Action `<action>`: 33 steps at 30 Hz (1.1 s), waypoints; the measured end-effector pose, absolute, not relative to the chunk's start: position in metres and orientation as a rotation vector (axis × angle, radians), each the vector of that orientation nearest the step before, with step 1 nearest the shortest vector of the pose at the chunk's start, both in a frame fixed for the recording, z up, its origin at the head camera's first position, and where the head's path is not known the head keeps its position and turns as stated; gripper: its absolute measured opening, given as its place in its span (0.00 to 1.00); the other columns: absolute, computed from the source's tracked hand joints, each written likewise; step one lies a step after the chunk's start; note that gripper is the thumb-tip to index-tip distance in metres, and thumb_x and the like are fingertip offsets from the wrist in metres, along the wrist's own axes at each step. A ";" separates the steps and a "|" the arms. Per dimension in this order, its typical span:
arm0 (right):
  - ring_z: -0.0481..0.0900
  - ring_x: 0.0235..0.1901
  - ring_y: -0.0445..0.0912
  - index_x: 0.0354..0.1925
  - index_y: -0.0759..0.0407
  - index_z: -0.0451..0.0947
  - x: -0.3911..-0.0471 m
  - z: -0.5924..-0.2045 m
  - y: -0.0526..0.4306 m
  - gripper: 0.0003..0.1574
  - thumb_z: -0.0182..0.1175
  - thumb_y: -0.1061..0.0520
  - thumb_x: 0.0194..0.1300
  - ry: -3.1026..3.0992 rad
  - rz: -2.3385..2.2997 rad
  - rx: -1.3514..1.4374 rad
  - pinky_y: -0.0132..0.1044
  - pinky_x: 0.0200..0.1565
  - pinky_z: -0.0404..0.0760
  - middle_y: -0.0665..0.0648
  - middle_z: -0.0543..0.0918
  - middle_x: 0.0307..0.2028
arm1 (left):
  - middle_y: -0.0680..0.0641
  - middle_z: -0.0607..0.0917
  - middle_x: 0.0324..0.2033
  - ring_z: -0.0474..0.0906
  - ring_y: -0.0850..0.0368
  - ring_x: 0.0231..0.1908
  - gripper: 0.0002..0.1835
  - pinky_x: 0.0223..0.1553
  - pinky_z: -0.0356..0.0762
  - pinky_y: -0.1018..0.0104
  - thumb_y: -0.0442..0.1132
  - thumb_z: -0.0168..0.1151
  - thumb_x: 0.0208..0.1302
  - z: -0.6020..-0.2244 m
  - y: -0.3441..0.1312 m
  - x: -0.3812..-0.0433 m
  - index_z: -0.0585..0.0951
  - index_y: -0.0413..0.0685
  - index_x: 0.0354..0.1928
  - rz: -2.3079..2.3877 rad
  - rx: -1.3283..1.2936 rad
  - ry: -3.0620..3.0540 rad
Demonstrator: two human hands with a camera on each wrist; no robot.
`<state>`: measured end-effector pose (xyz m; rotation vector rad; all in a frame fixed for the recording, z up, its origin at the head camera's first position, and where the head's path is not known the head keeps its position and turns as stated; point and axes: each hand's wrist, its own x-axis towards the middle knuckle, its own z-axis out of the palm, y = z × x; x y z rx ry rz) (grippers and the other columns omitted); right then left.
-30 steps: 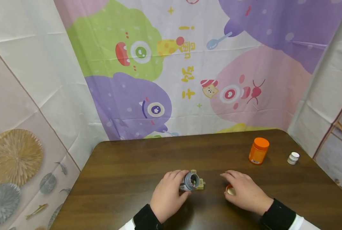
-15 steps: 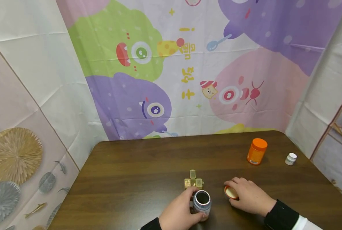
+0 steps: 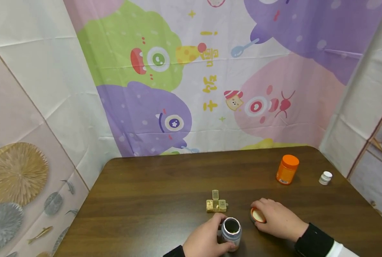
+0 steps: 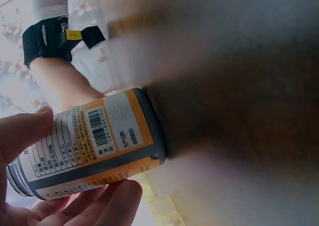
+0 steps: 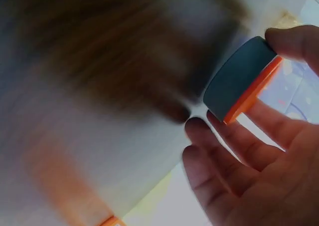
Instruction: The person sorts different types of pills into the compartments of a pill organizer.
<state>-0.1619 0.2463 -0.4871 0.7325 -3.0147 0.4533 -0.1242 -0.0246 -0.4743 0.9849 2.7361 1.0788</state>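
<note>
My left hand grips a grey bottle that stands upright with its mouth uncovered, near the table's front. In the left wrist view the bottle carries an orange and white printed label with a barcode. My right hand pinches a round cap, its pale inner side facing up. The right wrist view shows the cap as dark teal with an orange rim, between thumb and fingers. A small yellowish translucent pill box lies beyond the bottle, one lid raised and small pale pieces inside.
An orange jar with an orange lid stands at the back right of the brown table. Farther right is a small white bottle, near the table's right edge. A printed cloth hangs behind the table.
The left hand has brought the bottle from tilted over the pill box to upright, nearer and to the right. The pill box is now uncovered. My right hand has taken hold of the cap.
</note>
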 end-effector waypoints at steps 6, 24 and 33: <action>0.73 0.39 0.38 0.57 0.53 0.73 -0.157 -0.477 0.234 0.33 0.70 0.53 0.53 -2.929 0.724 0.721 0.39 0.40 0.80 0.48 0.75 0.49 | 0.55 0.83 0.42 0.77 0.67 0.38 0.31 0.37 0.78 0.69 0.55 0.74 0.50 -0.474 -0.026 -0.125 0.72 0.53 0.52 1.062 0.963 2.714; 0.73 0.52 0.47 0.42 0.51 0.66 -0.115 -0.454 0.185 0.19 0.67 0.55 0.61 -2.493 1.521 0.921 0.39 0.49 0.78 0.55 0.75 0.55 | 0.53 0.82 0.45 0.77 0.67 0.41 0.32 0.38 0.79 0.69 0.55 0.71 0.54 -0.478 -0.025 -0.126 0.71 0.49 0.55 0.972 0.933 2.715; 0.73 0.50 0.47 0.41 0.48 0.65 -0.113 -0.461 0.187 0.18 0.67 0.54 0.62 -2.538 1.306 1.100 0.38 0.41 0.78 0.59 0.74 0.57 | 0.55 0.81 0.43 0.77 0.67 0.39 0.28 0.34 0.78 0.72 0.55 0.70 0.56 -0.479 -0.029 -0.126 0.70 0.53 0.52 0.999 0.926 2.687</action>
